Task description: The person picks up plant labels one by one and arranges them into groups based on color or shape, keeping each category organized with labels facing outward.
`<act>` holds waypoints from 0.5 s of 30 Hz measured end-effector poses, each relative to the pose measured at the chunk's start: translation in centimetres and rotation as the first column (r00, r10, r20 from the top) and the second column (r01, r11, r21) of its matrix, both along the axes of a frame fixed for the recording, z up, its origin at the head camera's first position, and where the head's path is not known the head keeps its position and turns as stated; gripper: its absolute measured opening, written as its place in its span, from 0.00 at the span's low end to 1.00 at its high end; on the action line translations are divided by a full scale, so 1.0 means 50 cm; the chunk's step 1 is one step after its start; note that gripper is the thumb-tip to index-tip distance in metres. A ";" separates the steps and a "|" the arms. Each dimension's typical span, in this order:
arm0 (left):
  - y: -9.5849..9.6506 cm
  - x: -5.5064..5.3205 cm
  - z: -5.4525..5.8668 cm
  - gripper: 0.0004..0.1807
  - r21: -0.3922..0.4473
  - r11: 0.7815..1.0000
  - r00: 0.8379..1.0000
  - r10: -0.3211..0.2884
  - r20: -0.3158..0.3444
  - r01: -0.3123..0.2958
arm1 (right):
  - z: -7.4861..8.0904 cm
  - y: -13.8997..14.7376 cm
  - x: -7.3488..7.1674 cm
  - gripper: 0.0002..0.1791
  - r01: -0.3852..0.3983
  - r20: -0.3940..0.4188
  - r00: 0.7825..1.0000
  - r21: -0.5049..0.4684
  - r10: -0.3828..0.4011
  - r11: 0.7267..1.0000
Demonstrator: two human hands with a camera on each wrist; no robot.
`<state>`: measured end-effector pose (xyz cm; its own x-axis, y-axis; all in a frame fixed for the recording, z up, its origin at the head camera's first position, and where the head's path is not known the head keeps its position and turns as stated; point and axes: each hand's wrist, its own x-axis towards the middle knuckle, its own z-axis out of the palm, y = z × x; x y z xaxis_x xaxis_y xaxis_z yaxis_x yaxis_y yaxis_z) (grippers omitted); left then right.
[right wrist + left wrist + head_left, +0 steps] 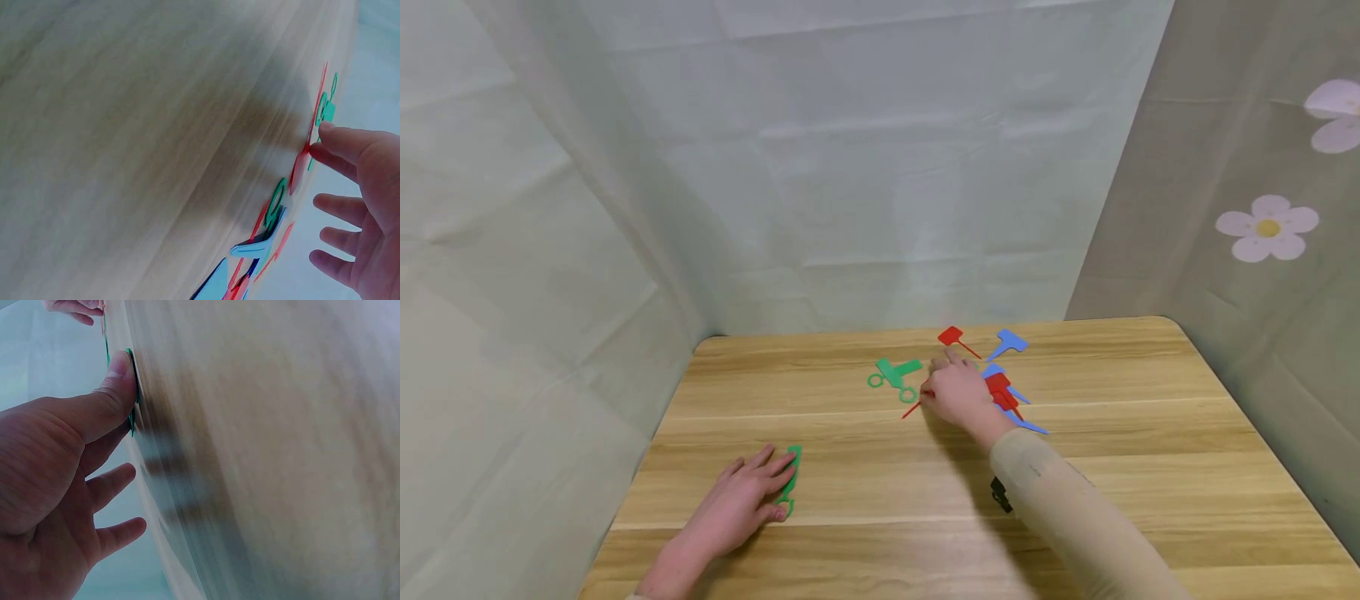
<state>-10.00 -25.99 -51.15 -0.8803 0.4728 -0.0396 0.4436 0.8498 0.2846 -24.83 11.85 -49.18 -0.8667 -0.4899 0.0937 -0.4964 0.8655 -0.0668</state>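
My left hand (741, 500) lies low over a green tag with a ring end (793, 463) at the left of the table. Its thumb and forefinger touch that tag, with the other fingers spread, as the left wrist view shows. Farther back, my right hand (958, 392) pinches a red T-shaped plant label (912, 410) between thumb and forefinger near the tabletop. The label's thin stem sticks out to the left; in the right wrist view its broad head (299, 172) lies beneath the fingertips. Close by on the left are green ring tags (890, 372).
Blue plant labels (1012, 341) and red ones (997, 384) lie partly overlapping right of my right hand. Another red label (951, 336) is behind it. A small black object (1000, 495) shows beside my right sleeve. Cloth walls (880, 167) stand around the wooden table (880, 533).
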 end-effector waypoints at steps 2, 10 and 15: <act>0.000 0.000 0.002 0.39 0.005 1.000 1.000 -0.002 0.006 0.002 | 0.001 0.000 -0.001 0.09 0.015 -0.011 1.000 0.000 -0.015 1.000; 0.000 0.001 0.004 0.39 0.010 1.000 1.000 -0.010 0.005 0.010 | 0.000 -0.029 -0.015 0.05 0.014 -0.028 0.999 -0.062 -0.016 0.998; 0.002 0.003 0.004 0.40 0.008 1.000 1.000 -0.014 -0.018 0.014 | -0.002 -0.051 -0.040 0.12 -0.023 0.038 0.999 -0.102 0.027 0.995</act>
